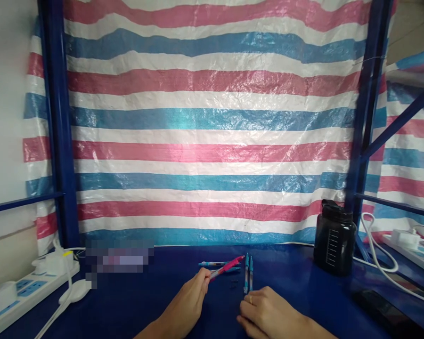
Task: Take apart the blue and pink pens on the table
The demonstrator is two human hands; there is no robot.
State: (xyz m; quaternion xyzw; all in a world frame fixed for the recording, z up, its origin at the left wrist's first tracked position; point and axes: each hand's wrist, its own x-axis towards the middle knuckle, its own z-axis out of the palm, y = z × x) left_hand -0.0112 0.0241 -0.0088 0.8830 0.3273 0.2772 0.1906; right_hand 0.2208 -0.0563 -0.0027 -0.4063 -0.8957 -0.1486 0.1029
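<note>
My left hand (188, 301) is closed round the near end of a pink pen (228, 266), which points away to the right, just above the dark blue table (134, 301). Beneath and behind it lie two blue pens (215, 264) crosswise. Two more blue pens (248, 278) lie side by side, pointing away. My right hand (268, 310) rests on the table just below their near ends, fingers curled under, a ring on one finger. Small dark parts (234, 283) lie between the pens; I cannot make out what they are.
A black jug (334, 242) stands at the right rear. White power strips (28, 287) with cables lie at the left, another one (406, 240) at the right. A dark phone (381, 308) lies near the right edge. A striped tarp (212, 122) on blue posts closes the back.
</note>
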